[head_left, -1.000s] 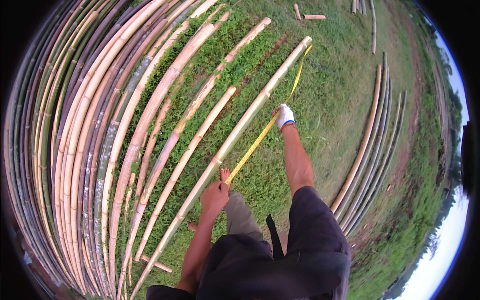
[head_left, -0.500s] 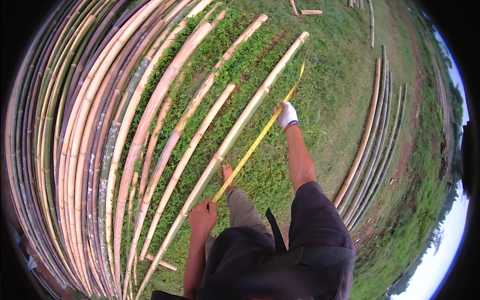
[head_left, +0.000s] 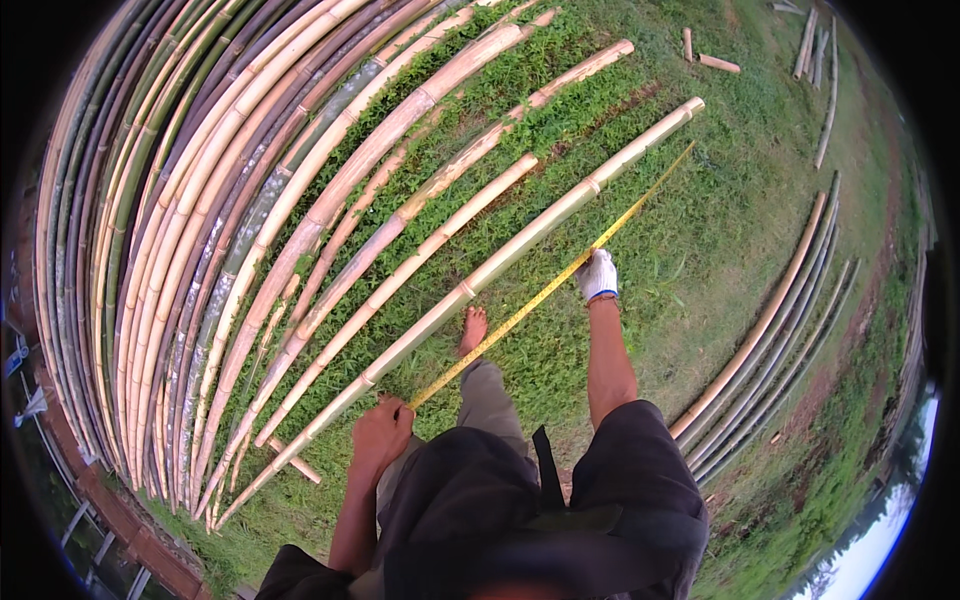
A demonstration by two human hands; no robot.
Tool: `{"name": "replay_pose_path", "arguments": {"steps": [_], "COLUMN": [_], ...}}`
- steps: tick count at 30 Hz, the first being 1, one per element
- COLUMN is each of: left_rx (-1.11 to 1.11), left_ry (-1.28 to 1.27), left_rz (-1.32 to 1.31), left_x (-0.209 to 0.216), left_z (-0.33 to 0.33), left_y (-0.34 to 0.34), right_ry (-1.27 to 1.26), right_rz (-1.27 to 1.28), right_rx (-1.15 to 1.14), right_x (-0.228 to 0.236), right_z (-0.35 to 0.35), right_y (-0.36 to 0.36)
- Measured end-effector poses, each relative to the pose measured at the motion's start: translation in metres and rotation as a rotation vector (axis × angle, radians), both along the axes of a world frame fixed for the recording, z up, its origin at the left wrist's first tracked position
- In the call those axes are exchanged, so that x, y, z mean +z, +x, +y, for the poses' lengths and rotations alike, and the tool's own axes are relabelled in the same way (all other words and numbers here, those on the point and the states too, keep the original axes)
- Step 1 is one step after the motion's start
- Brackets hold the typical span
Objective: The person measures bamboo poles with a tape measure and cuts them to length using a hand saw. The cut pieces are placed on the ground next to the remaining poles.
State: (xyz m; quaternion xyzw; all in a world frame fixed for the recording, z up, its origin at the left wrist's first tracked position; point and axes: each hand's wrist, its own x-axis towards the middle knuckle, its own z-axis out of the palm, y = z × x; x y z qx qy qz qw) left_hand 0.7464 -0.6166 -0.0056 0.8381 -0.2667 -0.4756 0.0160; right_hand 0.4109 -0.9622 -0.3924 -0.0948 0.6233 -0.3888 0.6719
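Note:
A yellow measuring tape [head_left: 530, 303] stretches slantwise over the grass, beside a pale bamboo pole [head_left: 520, 240] and apart from it along most of its length. My bare left hand [head_left: 382, 432] is closed on the tape's near end, close to the pole's lower part. Farther out, my right hand [head_left: 598, 275], in a white glove with a blue cuff edge, pinches the tape partway along. Past the glove the tape runs on to a free end at the far right of the pole. Whatever else my left fingers cover is hidden.
Many bamboo poles [head_left: 160, 260] lie side by side at the left. Several thinner poles [head_left: 760, 320] lie at the right. Short bamboo pieces [head_left: 718, 63] rest on the grass far off, and another short piece [head_left: 293, 460] lies under the poles' near ends. My bare foot [head_left: 474, 330] stands beside the tape.
The view has turned, so the poles slant more to the right. The tape's far part, which curved upward before, now lies straighter. Both hands still hold the tape.

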Motion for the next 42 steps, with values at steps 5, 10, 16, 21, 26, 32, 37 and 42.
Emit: {"name": "replay_pose_path", "arguments": {"steps": [5,10,16,21,26,32,37,42], "left_rx": [0.011,0.031,-0.013,0.065,0.004,0.004,-0.007,0.001], "left_ry": [-0.108,-0.088,-0.135,-0.119,-0.138,-0.183,-0.168,-0.219], "left_rz": [0.059,0.127,0.097,0.119,0.113,0.095,0.089,0.117], "left_x": [-0.021,-0.026,-0.041,-0.045,-0.054,-0.070,-0.076,-0.079], "left_z": [-0.010,-0.055,-0.077,-0.089,-0.088,-0.078,-0.090,-0.097], "left_y": [-0.011,-0.013,-0.017,-0.020,-0.021,-0.031,-0.043,-0.047], "right_ry": [-0.073,-0.134,-0.204,-0.165,-0.569,-0.485,-0.570,-0.751], "right_rz": [0.118,0.102,0.088,0.096,0.864,0.615,1.099,1.485], "right_rx": [-0.076,-0.063,-0.065,-0.039,0.493,0.319,0.782,0.942], "right_x": [0.065,0.066,0.066,0.074,-0.019,-0.034,-0.002,-0.009], "right_z": [-0.055,-0.106,-0.145,-0.161,-0.175,-0.177,-0.186,-0.212], "right_y": [0.022,0.008,0.014,0.043,-0.023,-0.022,-0.016,-0.056]}}
